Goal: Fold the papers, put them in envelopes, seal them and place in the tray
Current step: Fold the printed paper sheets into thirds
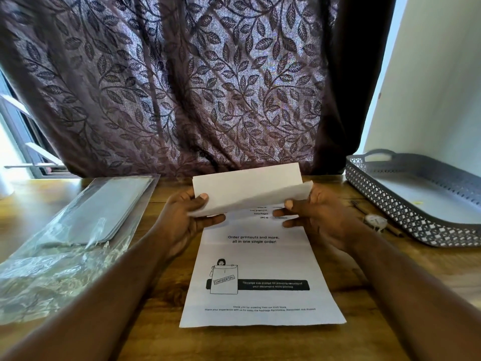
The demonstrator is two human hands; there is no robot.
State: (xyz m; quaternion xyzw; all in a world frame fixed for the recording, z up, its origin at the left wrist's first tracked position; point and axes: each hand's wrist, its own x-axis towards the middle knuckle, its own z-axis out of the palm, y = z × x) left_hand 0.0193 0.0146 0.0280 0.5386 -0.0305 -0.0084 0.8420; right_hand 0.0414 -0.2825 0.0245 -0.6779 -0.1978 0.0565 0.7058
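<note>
I have the paper (260, 272) in front of me on the wooden worktop (364, 324), printed side up, with its near end lying flat close to my body. Its far end is lifted off the wood and bent over toward me, so the blank back of the sheet faces me above the print.

My left hand (182, 222) pinches the left side of that raised part: the thumb presses on the blank face and the fingers (213, 218) curl underneath it. My right hand (317, 220) pinches the right side in the same way, thumb on top near the loose edge and the other fingers curled below, just over the printed lines. Both hands are closed on the sheet and hold nothing else. The loose edge runs at a slant between my two thumbs, higher on the right than on the left.

To my left a pile of grey envelopes (109, 207) lies inside a clear plastic bag (52, 280), well apart from the sheet. To my right, near the far corner, sits the grey tray (416, 226) with a pierced wall and a handle at its far end. Between my right hand and the tray lie a thin dark stick and a small pale thing (374, 221) that I cannot make out. A dark curtain (182, 87) with a leaf pattern hangs behind the worktop.
</note>
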